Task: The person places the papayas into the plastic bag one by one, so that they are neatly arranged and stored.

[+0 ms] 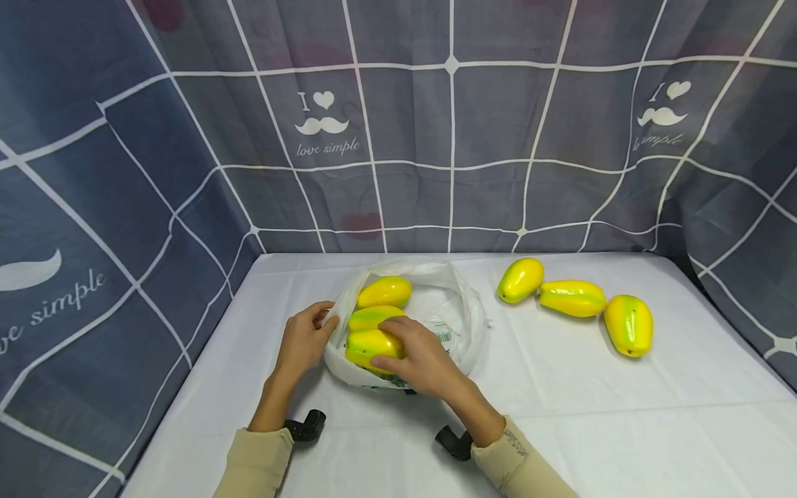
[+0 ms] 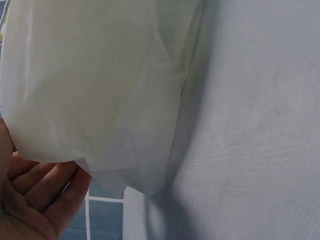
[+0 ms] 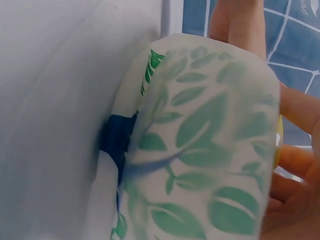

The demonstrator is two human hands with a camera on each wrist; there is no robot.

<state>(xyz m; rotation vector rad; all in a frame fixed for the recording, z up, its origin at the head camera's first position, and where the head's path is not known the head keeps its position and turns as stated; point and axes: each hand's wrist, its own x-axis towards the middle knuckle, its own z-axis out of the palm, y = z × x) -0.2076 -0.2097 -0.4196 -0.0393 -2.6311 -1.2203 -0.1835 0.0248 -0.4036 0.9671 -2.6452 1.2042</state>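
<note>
A white plastic bag (image 1: 471,325) stands with its mouth spread wide, its side printed with green leaves. Inside its left half lie three glossy yellow-green papayas: a far one (image 1: 385,292), a middle one (image 1: 373,318) and a near one (image 1: 367,346). My right hand (image 1: 423,356) reaches over the near rim and grips the near papaya with thumb and fingers. At the bag's left rim, my left hand (image 1: 305,339) pinches the plastic between thumb and fingers. In the left wrist view, the bag wall (image 2: 90,90) hides part of that hand's fingers.
Three more papayas lie right of the bag: one at the back (image 1: 520,280), one lying sideways (image 1: 573,298) and one farther right (image 1: 629,326). A white cloth (image 1: 560,429) covers the table. Grey checked curtains (image 1: 411,124) hang behind and at both sides.
</note>
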